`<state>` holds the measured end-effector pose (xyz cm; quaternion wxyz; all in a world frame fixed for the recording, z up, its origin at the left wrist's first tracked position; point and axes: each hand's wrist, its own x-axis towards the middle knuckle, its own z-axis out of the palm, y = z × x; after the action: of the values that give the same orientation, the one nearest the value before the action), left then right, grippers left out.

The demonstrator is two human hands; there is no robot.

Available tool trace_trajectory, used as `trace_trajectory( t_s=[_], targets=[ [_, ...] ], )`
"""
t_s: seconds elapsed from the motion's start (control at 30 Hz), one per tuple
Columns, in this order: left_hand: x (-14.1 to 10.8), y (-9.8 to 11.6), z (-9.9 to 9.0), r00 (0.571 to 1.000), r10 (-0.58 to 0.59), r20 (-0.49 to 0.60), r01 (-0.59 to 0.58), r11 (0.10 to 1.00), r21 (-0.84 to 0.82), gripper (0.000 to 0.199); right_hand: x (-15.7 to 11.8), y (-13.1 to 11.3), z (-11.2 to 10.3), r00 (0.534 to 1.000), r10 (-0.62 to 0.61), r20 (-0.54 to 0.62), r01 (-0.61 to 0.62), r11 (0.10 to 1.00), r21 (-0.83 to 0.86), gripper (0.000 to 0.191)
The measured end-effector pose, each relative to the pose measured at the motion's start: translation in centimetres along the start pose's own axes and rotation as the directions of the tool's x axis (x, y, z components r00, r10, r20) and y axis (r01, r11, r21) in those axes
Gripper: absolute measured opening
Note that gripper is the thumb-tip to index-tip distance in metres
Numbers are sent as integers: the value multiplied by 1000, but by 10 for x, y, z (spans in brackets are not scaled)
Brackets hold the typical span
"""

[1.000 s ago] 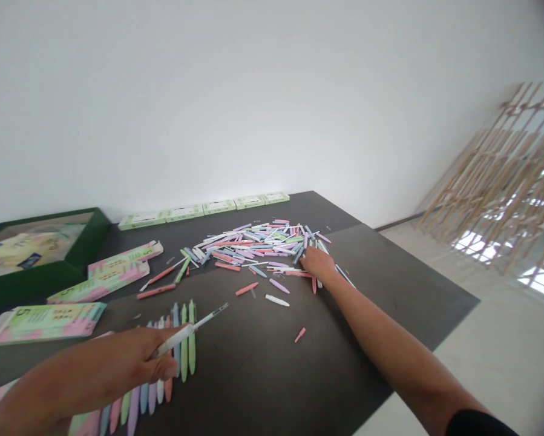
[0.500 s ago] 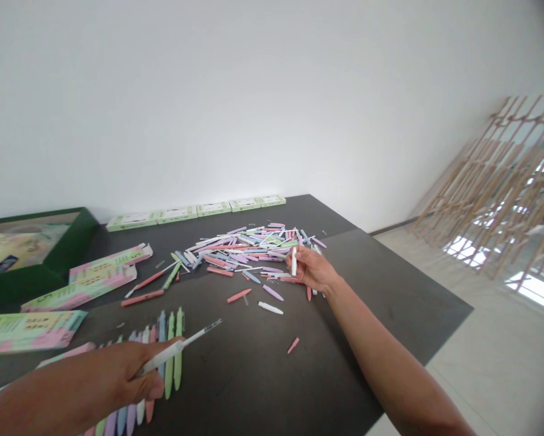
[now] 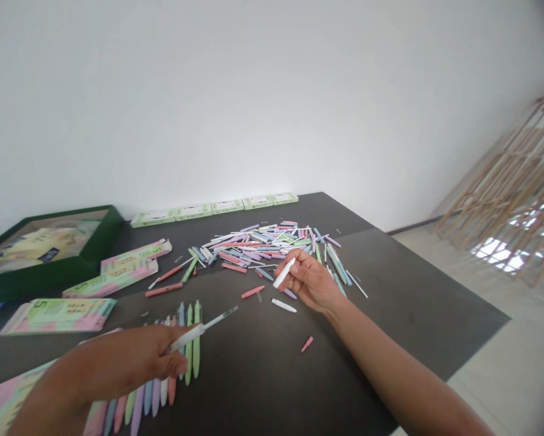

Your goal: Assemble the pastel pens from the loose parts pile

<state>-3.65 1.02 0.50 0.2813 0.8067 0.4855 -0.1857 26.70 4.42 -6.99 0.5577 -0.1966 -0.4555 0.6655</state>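
Observation:
Between the thumb and fingers of my left hand is a white pen body, its refill sticking out up and to the right. Under that hand lies a row of finished-looking pens in green, blue, red, white and purple. My right hand pinches a white pen barrel, tilted, at the near side of a pile of pen parts. Another white barrel and a red barrel lie on the table close to it.
Flat green-and-pink packets lie at the left, by a green box with plastic bags inside. Several pale green boxes line the wall. A small pink piece lies on the dark table. Wooden racks stand at right.
My right hand has tipped the white barrel from upright to a slant and drawn it slightly nearer. My left hand still holds the white pen body. The whole view has shifted somewhat.

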Motion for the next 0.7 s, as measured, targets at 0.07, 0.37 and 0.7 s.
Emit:
trace_trajectory(
  t_s=[0.07,0.37,0.7],
  targets=[
    [1,6,-5,998,49,44,-46,996,-73,37,-2,5,9,1000,3,-15,-3,1000,0,25],
    [14,8,-9,987,90,130,-72,988,-138,26,-7,14,27,999,-38,-20,38,998,-41,20],
    [17,3,-8,980,128,151,-110,986,-124,38,6,-10,-15,956,-211,-205,150,949,-275,16]
  ],
)
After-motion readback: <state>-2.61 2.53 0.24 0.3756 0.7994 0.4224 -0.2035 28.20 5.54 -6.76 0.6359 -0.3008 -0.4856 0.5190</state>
